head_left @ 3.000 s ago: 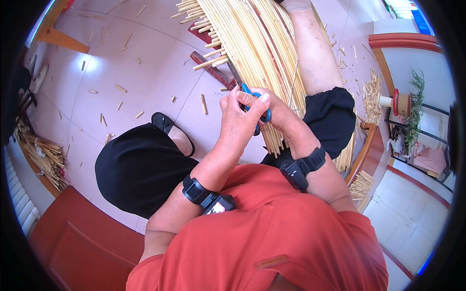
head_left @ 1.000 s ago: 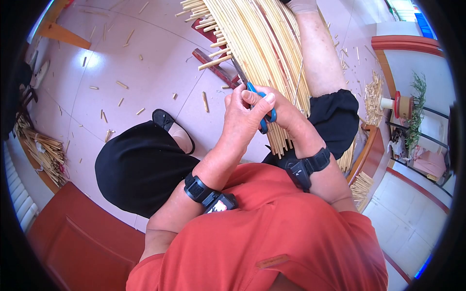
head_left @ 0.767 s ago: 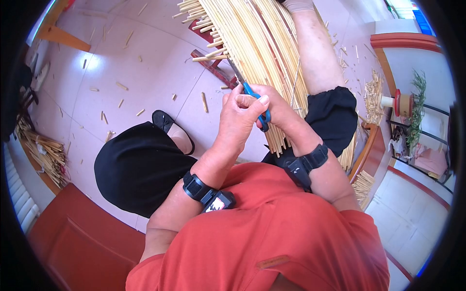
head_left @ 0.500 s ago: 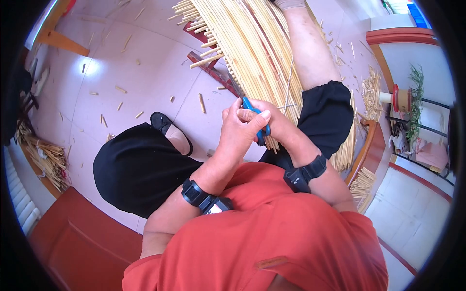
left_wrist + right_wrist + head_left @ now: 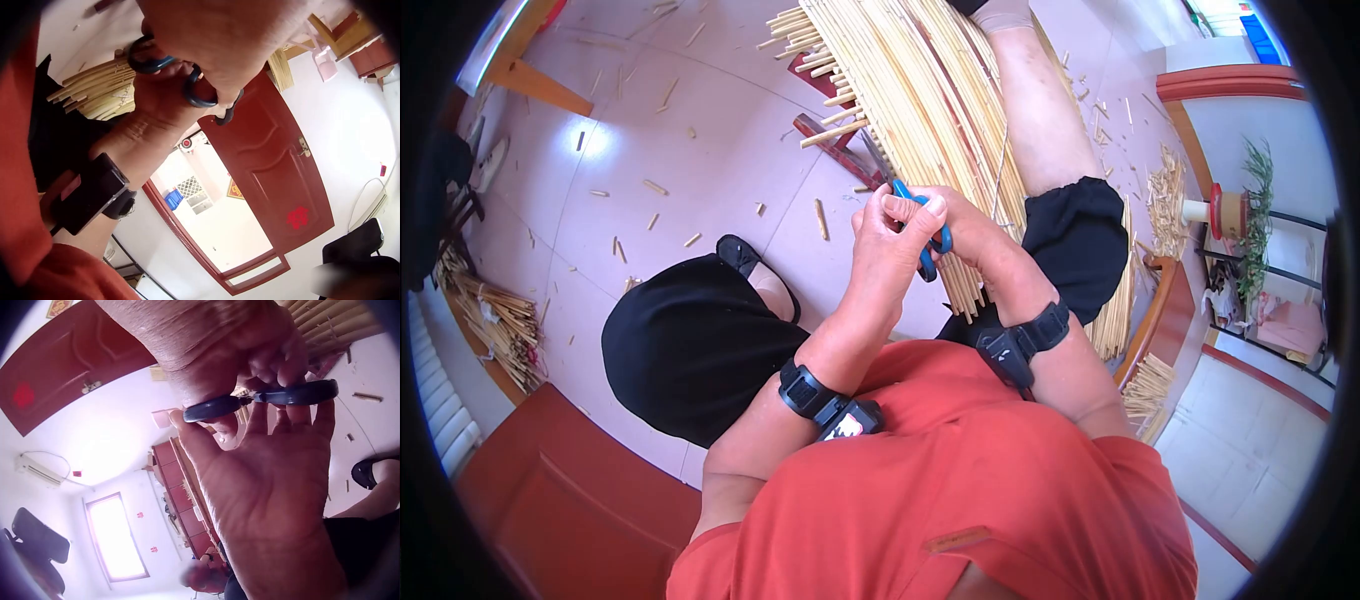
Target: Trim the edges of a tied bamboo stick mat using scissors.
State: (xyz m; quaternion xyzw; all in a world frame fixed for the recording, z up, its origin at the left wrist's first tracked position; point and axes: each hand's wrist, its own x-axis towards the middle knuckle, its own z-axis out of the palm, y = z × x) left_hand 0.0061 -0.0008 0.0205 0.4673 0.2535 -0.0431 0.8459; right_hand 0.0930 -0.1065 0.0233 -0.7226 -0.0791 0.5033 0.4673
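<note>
A pair of scissors with blue-and-black handles [image 5: 943,238] sits between both hands in the head view. My left hand [image 5: 883,250] grips one handle, thumb pointing across it; in the right wrist view its palm [image 5: 269,475] faces the camera, thumb at a loop. My right hand [image 5: 970,225] holds the other handle, its fingers [image 5: 290,365] curled by the far loop. The blades [image 5: 874,152] point away from me, spread slightly, along the cut edge of a mat of yellow stalks [image 5: 930,110]. That mat lies along my leg, uneven stalk ends jutting out left, a cord [image 5: 1002,175] across it.
Cut stalk pieces [image 5: 821,220] litter the tiled floor. A reddish wooden stool part [image 5: 830,150] shows under the mat. Stalk bundles [image 5: 495,325] lie at far left. A cord spool [image 5: 1228,211] and a shelf stand right; a red chair [image 5: 565,490] is at lower left.
Both hands have shifted slightly left and toward the stalk edge with the scissors, and the blades now stand further apart. The mat and head view shifted a little.
</note>
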